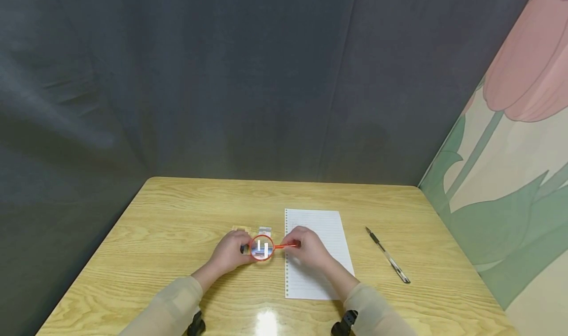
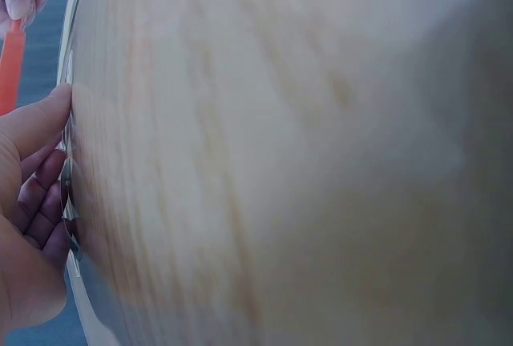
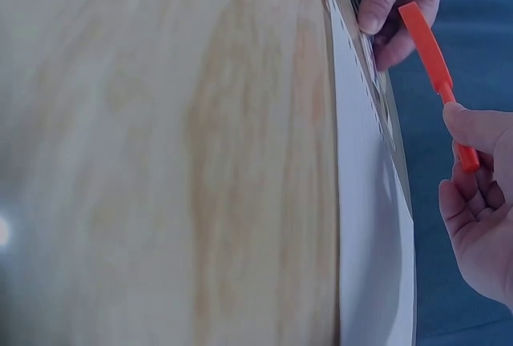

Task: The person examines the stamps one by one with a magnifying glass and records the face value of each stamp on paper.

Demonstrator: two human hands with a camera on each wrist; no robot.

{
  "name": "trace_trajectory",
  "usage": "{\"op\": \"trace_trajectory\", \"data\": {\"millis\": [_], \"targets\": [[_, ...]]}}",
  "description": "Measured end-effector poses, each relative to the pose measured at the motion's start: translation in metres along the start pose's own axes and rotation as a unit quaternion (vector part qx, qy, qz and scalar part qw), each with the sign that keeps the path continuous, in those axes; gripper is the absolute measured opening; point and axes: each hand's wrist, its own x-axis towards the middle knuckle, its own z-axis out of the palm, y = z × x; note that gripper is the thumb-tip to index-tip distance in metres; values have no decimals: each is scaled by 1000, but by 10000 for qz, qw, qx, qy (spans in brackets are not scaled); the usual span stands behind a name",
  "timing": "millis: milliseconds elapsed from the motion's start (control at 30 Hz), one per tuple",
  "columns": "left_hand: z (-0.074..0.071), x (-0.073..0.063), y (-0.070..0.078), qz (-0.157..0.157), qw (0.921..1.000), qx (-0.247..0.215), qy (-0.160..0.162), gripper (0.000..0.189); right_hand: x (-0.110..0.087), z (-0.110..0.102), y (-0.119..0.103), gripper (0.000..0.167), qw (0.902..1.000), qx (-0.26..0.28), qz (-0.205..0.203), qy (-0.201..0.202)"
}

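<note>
In the head view my right hand pinches the thin red handle of a magnifying glass between thumb and fingers. Its round lens is tilted above the table, and two bright reflections cover part of what lies beneath. The right wrist view shows the red frame edge-on, lifted off the table. My left hand rests low at the lens's left side, thumb and fingers spread around small flat items. A grey-and-white piece and a yellowish piece stick out beyond the lens. What they are is too small to tell.
A lined sheet of paper with punched holes lies under my right hand. To its right is a pen with a clear barrel. The wooden table ends against a dark curtain; a flower-patterned wall stands at right.
</note>
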Motion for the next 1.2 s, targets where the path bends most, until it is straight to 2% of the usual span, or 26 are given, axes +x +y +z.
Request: {"op": "trace_trajectory", "data": {"millis": [467,667,1000,1200], "targets": [[0,1,-1,101,9998,142,22,28,-2,5,-5,12,9997,21,215,-109],[0,1,1,78,10000,-36,8,27,-2,6,-5,12,9990,-102,391,-188],[0,0,2,-98,9998,-179,-52,28,-1,7,-6,11,9988,-174,405,-201],[0,1,1,-42,9999,-130,-26,28,-1,7,-7,10,9984,-146,494,-245]]}}
